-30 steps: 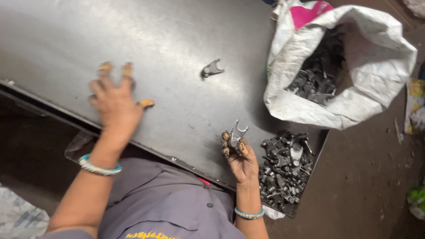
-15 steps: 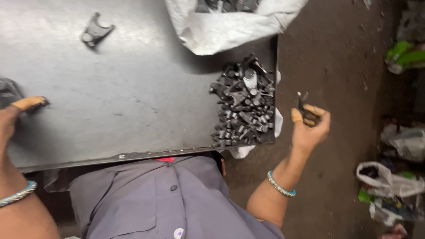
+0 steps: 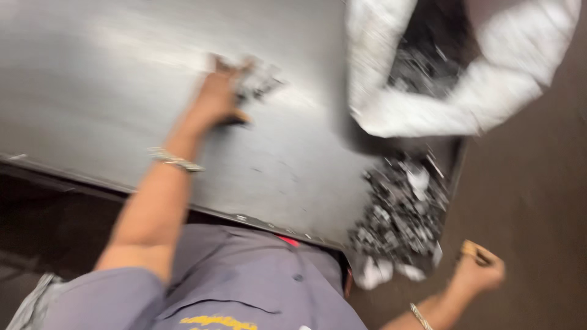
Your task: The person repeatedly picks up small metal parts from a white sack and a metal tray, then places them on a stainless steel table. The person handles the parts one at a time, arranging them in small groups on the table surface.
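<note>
Grey metal counter (image 3: 110, 79) fills my blurred view. My left hand (image 3: 217, 98) has reached forward since a moment ago and now closes on a small forked metal part (image 3: 257, 79). My right hand (image 3: 480, 269), off the counter edge beside the pile of dark metal parts (image 3: 400, 214), looks loosely curled; I cannot tell whether it holds anything.

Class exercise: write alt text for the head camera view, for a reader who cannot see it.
Blurred view down onto a grey metal table: the left hand reaches across it onto a small metal part. The right hand hangs off the table's edge beside a pile of dark metal parts below a white sack.
</note>
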A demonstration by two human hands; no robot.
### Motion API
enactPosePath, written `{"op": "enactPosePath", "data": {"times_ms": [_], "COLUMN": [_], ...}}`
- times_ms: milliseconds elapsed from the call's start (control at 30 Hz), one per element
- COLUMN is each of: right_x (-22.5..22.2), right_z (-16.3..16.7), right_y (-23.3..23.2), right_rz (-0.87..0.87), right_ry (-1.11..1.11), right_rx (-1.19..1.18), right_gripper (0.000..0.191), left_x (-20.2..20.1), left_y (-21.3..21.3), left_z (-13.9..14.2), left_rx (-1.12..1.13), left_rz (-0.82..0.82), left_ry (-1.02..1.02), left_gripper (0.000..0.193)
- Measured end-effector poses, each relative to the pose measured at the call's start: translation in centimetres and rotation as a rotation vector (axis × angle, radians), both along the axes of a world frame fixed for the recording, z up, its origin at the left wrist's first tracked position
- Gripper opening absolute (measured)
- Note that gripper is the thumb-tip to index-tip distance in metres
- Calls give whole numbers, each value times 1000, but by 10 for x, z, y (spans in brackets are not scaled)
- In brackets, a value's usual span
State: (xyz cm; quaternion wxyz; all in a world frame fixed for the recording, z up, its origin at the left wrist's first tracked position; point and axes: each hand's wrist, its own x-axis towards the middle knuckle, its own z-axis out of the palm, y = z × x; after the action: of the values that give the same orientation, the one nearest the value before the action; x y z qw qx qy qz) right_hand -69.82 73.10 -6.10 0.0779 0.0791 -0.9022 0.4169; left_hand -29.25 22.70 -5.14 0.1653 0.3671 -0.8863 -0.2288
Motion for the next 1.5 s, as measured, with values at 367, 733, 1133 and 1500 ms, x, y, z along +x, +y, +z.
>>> {"op": "enactPosePath", "data": {"times_ms": [367, 733, 1133, 1500], "right_x": [229, 252, 247, 208], "right_z": [59, 33, 28, 2], "right_y": [-347, -336, -277, -236], "right_rz": [1114, 1107, 892, 938], "right_ry": [-55, 168, -7, -661], "right_rx": [239, 352, 25, -640], "right_gripper": [66, 35, 59, 61], "left_x": [-8, 120, -4, -58], "left_y": [44, -128, -99, 16], "left_z": [35, 67, 46, 26], "left_rx": [414, -96, 27, 159], "left_rz": [-13, 769, 206, 77], "left_ry": [-51, 84, 160, 32], "left_gripper": [87, 103, 77, 40]}}
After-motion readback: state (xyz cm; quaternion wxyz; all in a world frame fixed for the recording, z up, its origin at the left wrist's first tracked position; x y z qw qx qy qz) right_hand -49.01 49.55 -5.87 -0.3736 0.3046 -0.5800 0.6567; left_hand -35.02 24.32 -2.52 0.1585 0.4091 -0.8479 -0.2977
